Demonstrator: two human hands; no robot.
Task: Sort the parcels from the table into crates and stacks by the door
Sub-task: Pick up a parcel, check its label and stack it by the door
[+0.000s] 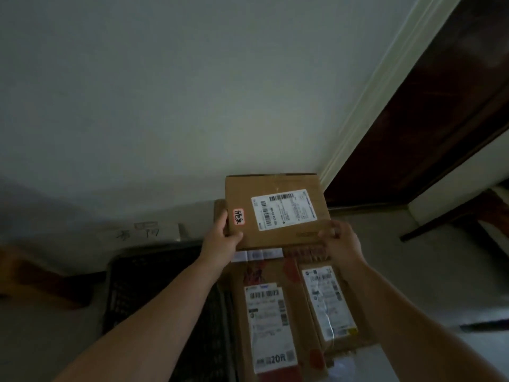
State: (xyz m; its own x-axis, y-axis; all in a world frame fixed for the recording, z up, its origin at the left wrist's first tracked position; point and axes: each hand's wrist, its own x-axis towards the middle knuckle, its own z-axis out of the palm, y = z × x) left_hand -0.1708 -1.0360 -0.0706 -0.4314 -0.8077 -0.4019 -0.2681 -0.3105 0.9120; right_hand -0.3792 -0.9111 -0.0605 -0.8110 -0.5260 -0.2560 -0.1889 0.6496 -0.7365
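Both hands, left (220,232) and right (341,241), gripped a cardboard parcel (275,210) by its near corners at frame centre, apparently stacking it. Next it probably needed lowering squarely onto the parcels (275,312) below, beside the black crate (154,285).

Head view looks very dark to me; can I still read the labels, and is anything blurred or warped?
Head view: dim and underexposed, the black crate nearly lost in shadow; the white label on the held box stands out, but its print is too soft to read; the door frame curves from wide-angle distortion.
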